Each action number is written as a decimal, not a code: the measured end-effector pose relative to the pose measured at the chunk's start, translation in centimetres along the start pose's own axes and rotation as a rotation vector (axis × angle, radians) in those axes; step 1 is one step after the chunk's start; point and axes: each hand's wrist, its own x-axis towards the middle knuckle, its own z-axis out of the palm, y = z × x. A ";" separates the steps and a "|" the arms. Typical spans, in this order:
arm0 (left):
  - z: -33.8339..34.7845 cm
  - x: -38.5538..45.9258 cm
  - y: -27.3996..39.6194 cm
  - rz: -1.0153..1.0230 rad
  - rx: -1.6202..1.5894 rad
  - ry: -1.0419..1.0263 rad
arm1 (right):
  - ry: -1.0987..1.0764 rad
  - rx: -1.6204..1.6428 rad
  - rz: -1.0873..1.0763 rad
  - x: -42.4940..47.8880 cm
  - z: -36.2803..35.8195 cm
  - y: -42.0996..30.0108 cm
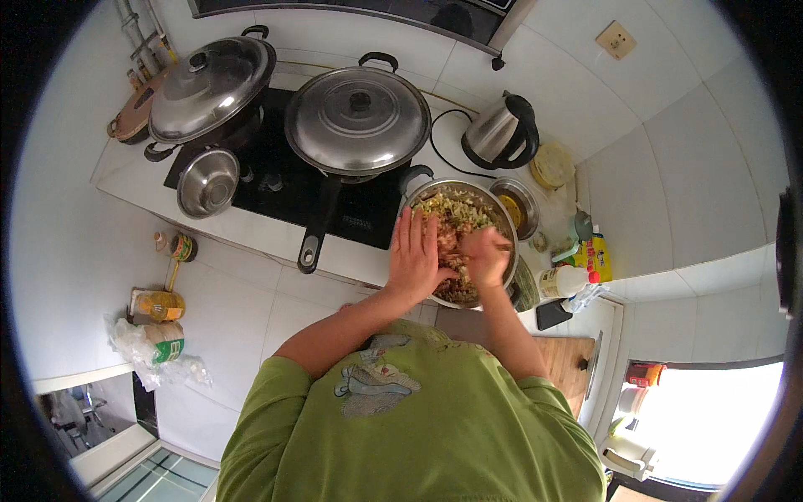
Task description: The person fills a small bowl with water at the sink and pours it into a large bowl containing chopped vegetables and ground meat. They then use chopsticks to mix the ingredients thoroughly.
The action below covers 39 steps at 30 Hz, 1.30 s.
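Observation:
A round steel pot [512, 271] with black handles stands at the counter's front, close to my body. In it is a mix of chopped greens and pink minced meat [461, 210]. My left hand [414, 257] lies over the pot's left rim, fingers stretched out and thumb reaching over the filling. My right hand [486, 254] is curled above the right part of the mix and blurred by motion. Something thin and brown shows at its fingers, too blurred to name, so whether it grips this is unclear.
A lidded frying pan [357, 138] and a lidded wok [210, 94] stand on the black cooktop [370, 210]. Nearby are an empty steel bowl [209, 183], an electric kettle [502, 132], a smaller steel bowl [530, 194], a white bottle [564, 281] and a wooden cutting board [568, 364].

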 end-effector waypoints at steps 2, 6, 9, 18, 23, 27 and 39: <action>-0.3 0.6 -0.1 0.007 -0.010 0.007 | 0.040 0.070 0.003 2.4 2.1 1.1; -0.7 0.2 -0.2 0.013 -0.003 -0.025 | 0.239 0.112 0.023 7.3 1.2 -1.2; -0.6 0.5 -0.4 -0.006 -0.016 -0.026 | 0.105 0.034 -0.054 2.7 -0.8 -2.4; -0.5 0.2 -0.4 0.004 -0.009 -0.027 | 0.173 -0.005 -0.110 9.5 -3.0 2.3; -0.6 0.5 -0.2 0.003 -0.005 -0.021 | 0.136 0.083 -0.103 0.4 -1.8 -1.9; -0.5 0.6 0.1 0.022 0.001 -0.018 | 0.308 0.087 -0.036 5.8 -0.2 3.2; -0.7 0.6 -0.1 0.030 -0.029 0.021 | 0.248 0.127 0.015 6.3 4.1 1.0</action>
